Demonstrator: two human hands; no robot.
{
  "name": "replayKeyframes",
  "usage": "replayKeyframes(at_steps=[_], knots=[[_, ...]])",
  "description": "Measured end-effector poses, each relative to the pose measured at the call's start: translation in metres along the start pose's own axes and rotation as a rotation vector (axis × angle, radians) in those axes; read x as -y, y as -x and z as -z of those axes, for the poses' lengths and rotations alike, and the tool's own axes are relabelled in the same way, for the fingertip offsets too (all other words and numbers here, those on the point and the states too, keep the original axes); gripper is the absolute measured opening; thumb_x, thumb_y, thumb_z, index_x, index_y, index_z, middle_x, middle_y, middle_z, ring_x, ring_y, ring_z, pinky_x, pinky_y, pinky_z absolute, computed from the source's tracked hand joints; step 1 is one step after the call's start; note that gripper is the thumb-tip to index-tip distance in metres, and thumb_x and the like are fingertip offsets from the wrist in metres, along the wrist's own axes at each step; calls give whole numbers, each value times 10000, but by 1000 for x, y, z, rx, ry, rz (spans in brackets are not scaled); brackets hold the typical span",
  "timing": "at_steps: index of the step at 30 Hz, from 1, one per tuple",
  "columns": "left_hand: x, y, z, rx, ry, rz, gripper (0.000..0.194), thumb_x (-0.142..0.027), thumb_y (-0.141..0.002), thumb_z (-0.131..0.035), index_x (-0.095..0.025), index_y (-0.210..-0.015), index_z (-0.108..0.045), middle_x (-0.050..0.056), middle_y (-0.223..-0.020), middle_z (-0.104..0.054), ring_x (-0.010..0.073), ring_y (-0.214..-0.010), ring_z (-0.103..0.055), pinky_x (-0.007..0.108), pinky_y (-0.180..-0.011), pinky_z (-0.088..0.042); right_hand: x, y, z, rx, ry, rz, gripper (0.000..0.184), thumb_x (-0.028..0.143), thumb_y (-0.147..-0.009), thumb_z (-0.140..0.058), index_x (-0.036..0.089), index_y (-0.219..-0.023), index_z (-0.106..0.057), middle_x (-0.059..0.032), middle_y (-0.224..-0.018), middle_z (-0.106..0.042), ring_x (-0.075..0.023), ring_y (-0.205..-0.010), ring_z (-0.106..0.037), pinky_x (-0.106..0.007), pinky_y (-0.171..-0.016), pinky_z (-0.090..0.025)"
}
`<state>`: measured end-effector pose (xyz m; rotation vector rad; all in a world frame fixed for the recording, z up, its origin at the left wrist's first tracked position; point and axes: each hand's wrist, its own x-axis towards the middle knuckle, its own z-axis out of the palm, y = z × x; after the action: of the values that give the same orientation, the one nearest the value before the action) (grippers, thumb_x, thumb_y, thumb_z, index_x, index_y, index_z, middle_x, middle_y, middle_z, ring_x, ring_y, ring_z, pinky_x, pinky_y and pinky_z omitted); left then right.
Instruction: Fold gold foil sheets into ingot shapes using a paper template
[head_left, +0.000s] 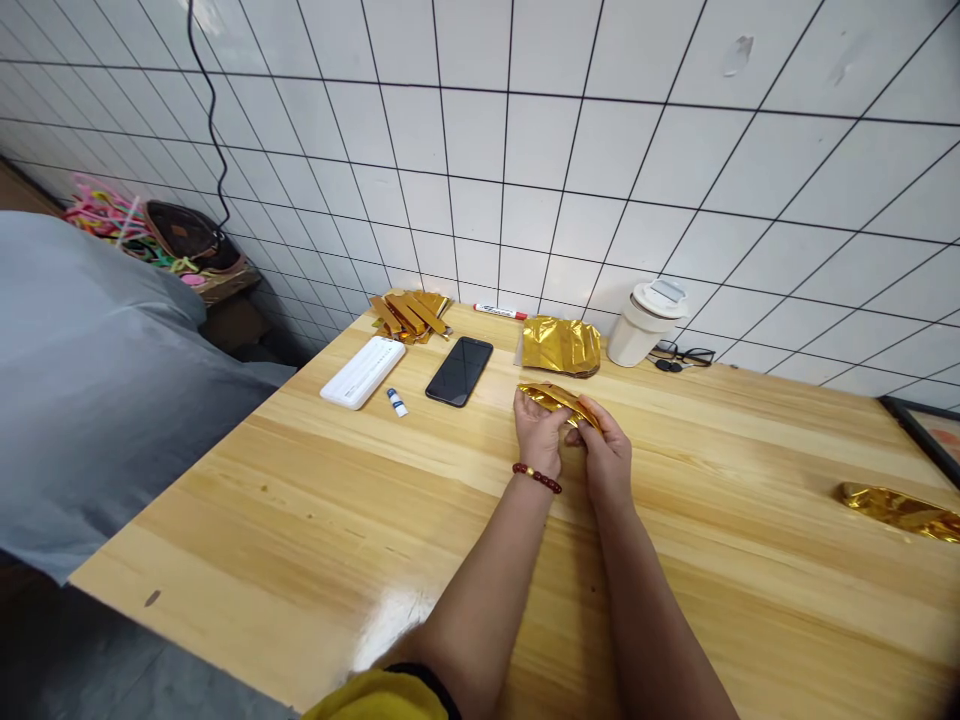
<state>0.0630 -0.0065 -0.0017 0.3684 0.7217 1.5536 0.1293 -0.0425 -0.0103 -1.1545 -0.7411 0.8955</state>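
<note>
Between my two hands is a folded piece of gold foil (553, 397), held just above the wooden table. My left hand (538, 432), with a dark red bead bracelet at the wrist, grips its left part, thumb against the near side. At its right end my right hand (607, 455) pinches the foil; some fingertips are hidden beneath it. Just beyond lies a stack of gold foil sheets (561, 346). A heap of folded gold strips (411, 315) rests at the table's far left corner.
On the wooden table (300, 560) lie a black phone (459, 371), a white power bank (363, 373), a small blue-and-white tube (397, 402) and a marker (500, 312). A lidded cup (646, 322) and glasses (681, 356) stand near the tiled wall. Another gold foil piece (900, 508) lies right.
</note>
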Motion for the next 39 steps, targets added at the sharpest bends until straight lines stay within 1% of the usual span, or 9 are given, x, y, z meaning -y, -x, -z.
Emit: replayKeyframes(at_steps=[5,12,18,22,25,28,33,37,39], knots=[[-7,-7,4,-73,69,30,504,-97,-575,-740,-208,-1042,-584,46,-1109,-666,126,-868,-635,271,-810,-495,3,0,2,-35,-41,-20,407,283,-661,-690,145,-1043,-727,1,-670,-688,-123,-560,-568,-285,-615,-465],[-2,-3,1,18,9,-12,262,-223,-605,-795,-159,-818,-657,5,-819,-670,123,-787,-615,271,-804,-465,2,-4,2,-135,-148,-21,465,381,-660,-781,153,-1053,-684,7,-705,-681,-108,-542,-559,-260,-562,-447],[-3,6,-4,94,-136,-87,177,-167,-592,-784,-168,-750,-705,13,-801,-685,129,-794,-610,281,-816,-465,0,-7,1,-198,-160,3,663,323,-596,-853,176,-1183,-582,62,-740,-629,-72,-544,-518,-225,-560,-431],[-4,10,-4,222,-182,-89,68,-115,-594,-714,-177,-618,-703,35,-819,-709,166,-867,-635,316,-867,-478,1,-8,3,-204,-207,-4,502,249,-595,-799,187,-1061,-624,61,-740,-618,-71,-551,-499,-222,-543,-421],[-4,9,-3,211,-139,-62,63,-124,-593,-713,-174,-631,-712,41,-834,-715,173,-883,-640,330,-887,-477,2,-12,5,-264,-280,-20,292,261,-621,-730,181,-885,-635,41,-757,-626,-65,-530,-469,-224,-504,-403],[-3,5,-2,155,-91,-5,141,-170,-599,-770,-157,-728,-715,43,-866,-715,164,-878,-643,329,-901,-471,0,-13,6,-287,-277,-39,213,285,-643,-701,179,-813,-629,24,-734,-635,-73,-521,-473,-231,-487,-397],[1,3,-3,72,31,84,447,-166,-586,-845,-187,-984,-642,19,-987,-695,124,-869,-647,280,-840,-500,-3,-10,4,-217,-199,-21,432,280,-607,-763,173,-1006,-636,37,-678,-646,-80,-501,-495,-229,-511,-401],[3,7,-4,144,-21,234,504,-204,-590,-854,-173,-1042,-633,37,-958,-705,100,-682,-615,223,-621,-476,-4,-7,3,-134,-99,-25,473,304,-598,-788,168,-1030,-656,27,-702,-663,-98,-520,-527,-259,-551,-453],[1,8,-4,185,-25,221,522,-243,-645,-809,-188,-1134,-634,24,-922,-703,87,-623,-582,206,-556,-435,-4,-6,3,-75,-27,-16,457,346,-627,-783,172,-1035,-671,-1,-791,-688,-108,-563,-549,-278,-585,-478]])
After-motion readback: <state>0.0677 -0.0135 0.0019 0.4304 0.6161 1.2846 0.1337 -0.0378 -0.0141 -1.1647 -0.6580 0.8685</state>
